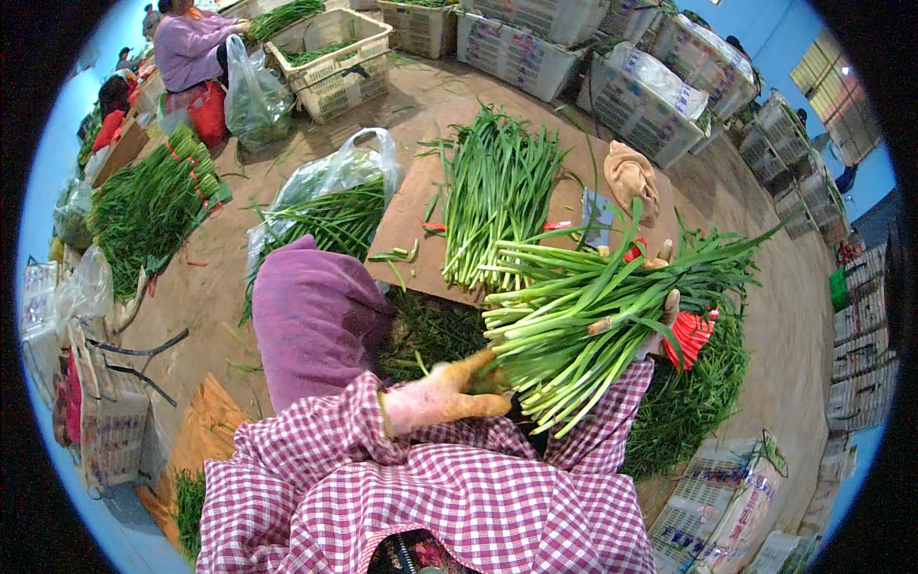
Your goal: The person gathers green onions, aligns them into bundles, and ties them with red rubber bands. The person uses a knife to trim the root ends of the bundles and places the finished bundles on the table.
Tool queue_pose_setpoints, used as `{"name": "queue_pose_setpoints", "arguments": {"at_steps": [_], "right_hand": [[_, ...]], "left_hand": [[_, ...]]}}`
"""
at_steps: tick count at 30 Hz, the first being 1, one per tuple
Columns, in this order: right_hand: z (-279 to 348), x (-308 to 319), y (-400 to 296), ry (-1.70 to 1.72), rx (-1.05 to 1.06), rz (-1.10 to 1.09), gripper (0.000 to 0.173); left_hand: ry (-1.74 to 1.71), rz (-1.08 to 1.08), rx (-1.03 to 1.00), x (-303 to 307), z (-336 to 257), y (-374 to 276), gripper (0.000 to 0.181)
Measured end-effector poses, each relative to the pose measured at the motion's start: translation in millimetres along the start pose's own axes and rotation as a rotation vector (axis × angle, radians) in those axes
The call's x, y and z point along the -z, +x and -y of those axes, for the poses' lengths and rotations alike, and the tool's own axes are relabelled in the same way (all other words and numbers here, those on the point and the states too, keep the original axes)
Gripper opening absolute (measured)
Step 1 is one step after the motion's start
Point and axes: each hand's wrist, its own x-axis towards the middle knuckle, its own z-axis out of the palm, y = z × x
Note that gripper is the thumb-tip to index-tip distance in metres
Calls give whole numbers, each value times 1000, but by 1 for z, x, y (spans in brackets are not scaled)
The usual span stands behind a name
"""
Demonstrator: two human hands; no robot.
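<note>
My right hand (668, 305), in a stained glove, grips a thick bunch of garlic chives (574, 308) from the leaf side. Their pale stem ends fan out toward the left, and much of that hand is hidden by the leaves. Just below those ends is my left hand (445, 394), also gloved, thumb and fingers spread; a blur lies at its fingertips. A larger pile of garlic chives (498, 194) rests on a brown board (412, 208) ahead of me. Beside my right wrist hangs a bundle of red ties (692, 341).
A tan cloth (631, 179) and a flat grey piece (597, 215) lie on the board. Left are a plastic bag of chives (330, 186) and tied bunches (147, 208). Loose greens (688, 409) heap at right. Plastic crates (520, 54) line the back; a person (190, 46) sits far left.
</note>
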Motion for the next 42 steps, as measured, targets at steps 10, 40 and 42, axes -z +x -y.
{"name": "queue_pose_setpoints", "arguments": {"at_steps": [10,40,42], "right_hand": [[8,11,-10,-28,30,-117,45],[-105,-114,-78,-1115,-296,112,49],[-113,-117,-82,-1137,-289,126,49]], "left_hand": [[-241,-56,118,41,-19,-32,37],[1420,-500,-1228,28,-55,103,44],[1373,-501,-1172,25,-53,103,45]]}}
